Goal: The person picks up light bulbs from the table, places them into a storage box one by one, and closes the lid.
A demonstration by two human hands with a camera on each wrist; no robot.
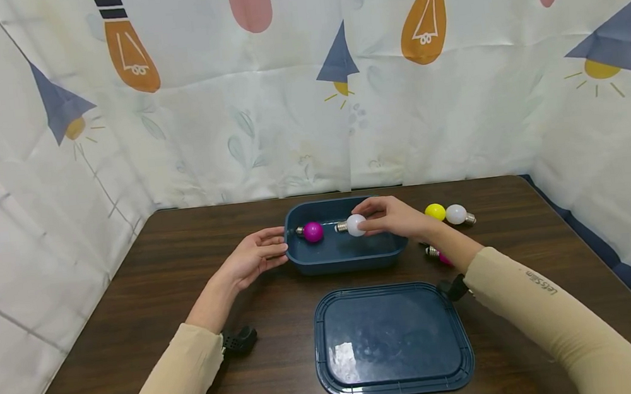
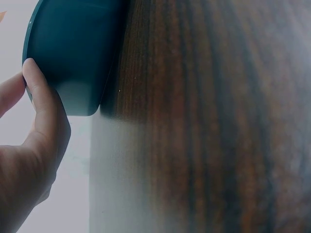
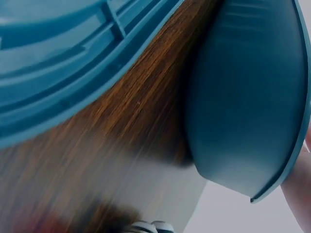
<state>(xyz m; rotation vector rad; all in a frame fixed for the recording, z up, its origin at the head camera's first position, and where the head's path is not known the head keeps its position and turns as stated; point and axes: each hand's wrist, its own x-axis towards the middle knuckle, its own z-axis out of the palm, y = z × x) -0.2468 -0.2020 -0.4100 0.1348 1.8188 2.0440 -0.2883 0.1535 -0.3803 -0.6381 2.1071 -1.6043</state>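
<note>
- Right hand [image 1: 388,215]: thumb and fingertips apart only by a globe's width, pinching a white bulb [image 1: 355,225]. Bulb within the rim of the blue box [image 1: 350,264], right of its middle, base toward the box's left end. Touching the floor or not: cannot tell.
- Left hand [image 1: 255,257]: thumb and finger pinch the rim at the box's left end.
- Step, as I judge it: laying the bulb down. Best done low, on its side, pinch eased only once the floor bears it; dropped, it could roll into the magenta bulb [image 1: 313,232] by the left end.
- Left hand best kept light: steadying, no pull, lest the box tip.
- Bulbs seen: five. White two: one pinched, the second white bulb [image 1: 456,214] toward the right edge of the desk [image 1: 210,229]. Magenta two: one boxed, the second magenta bulb [image 1: 444,259] part-hidden by the right forearm. Yellow bulb [image 1: 435,212], one, beside the second white. Forearm may hide more.
- Box one, near the desk's far edge; blue lid [image 1: 391,335] one, on its near side.
</note>
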